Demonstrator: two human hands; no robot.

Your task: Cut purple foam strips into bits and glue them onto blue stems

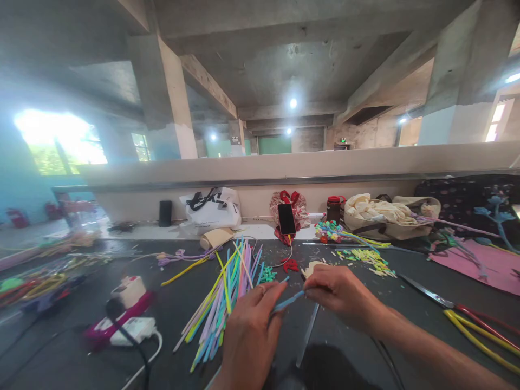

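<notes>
My left hand (255, 330) is closed round a light blue pipe cleaner (289, 302), whose end sticks out past the fingers. At the other end of it, the fingertips of my right hand (339, 290) pinch the tip. A short blue end (286, 279) also shows above my left fingers. A beige piece (314, 268) lies just behind my right fingers; I cannot tell whether they touch it. Below the hands, a thin translucent stick (307, 336) rests on the dark table. Left of my left hand lies a loose bundle of coloured pipe cleaners (221, 298).
A purple power strip (99, 330) with plugs and cables lies left. Scissors (441, 300) and yellow-handled pieces are at right. Small cut pieces (368, 260), a phone (286, 219), a white bag (213, 208), a dark bottle (333, 209) and a cloth bag (392, 216) stand toward the back.
</notes>
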